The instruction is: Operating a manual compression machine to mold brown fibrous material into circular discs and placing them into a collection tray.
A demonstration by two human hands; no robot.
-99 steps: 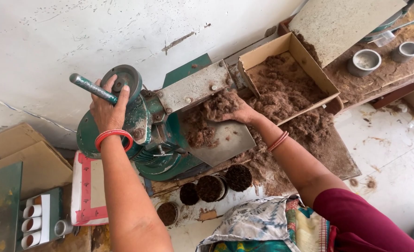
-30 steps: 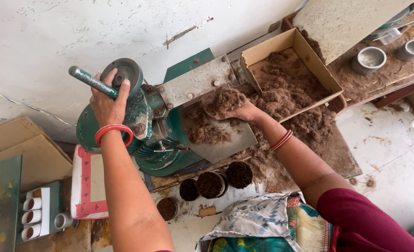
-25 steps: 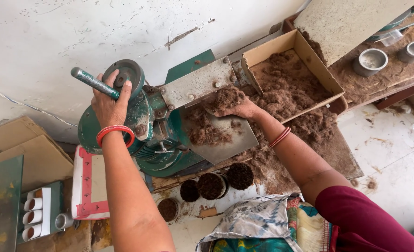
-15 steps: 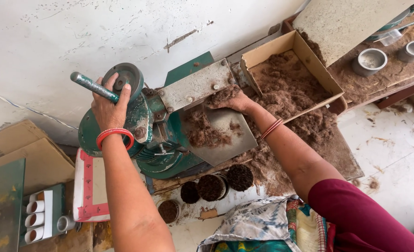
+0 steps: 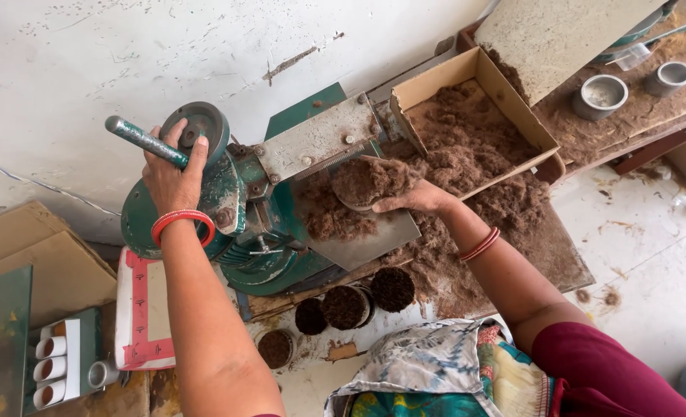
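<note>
My left hand (image 5: pixel 171 174) grips the metal crank handle (image 5: pixel 138 141) of a green hand-cranked machine (image 5: pixel 242 224). My right hand (image 5: pixel 412 199) holds a clump of brown fibre (image 5: pixel 366 180) against the machine's opening, under its grey metal plate (image 5: pixel 316 143). More loose fibre lies on the metal tray (image 5: pixel 374 239) below the hand. Red bangles sit on both wrists.
An open cardboard box (image 5: pixel 474 116) full of brown fibre stands at the right of the machine. Small round cups packed with fibre (image 5: pixel 351 305) lie below the machine. White tubes (image 5: pixel 53 363) sit in a holder at lower left. Two metal cups (image 5: pixel 602 94) stand at upper right.
My right hand has carried a clump of fibre from the box side left to the machine's opening. My left hand has stayed on the crank handle.
</note>
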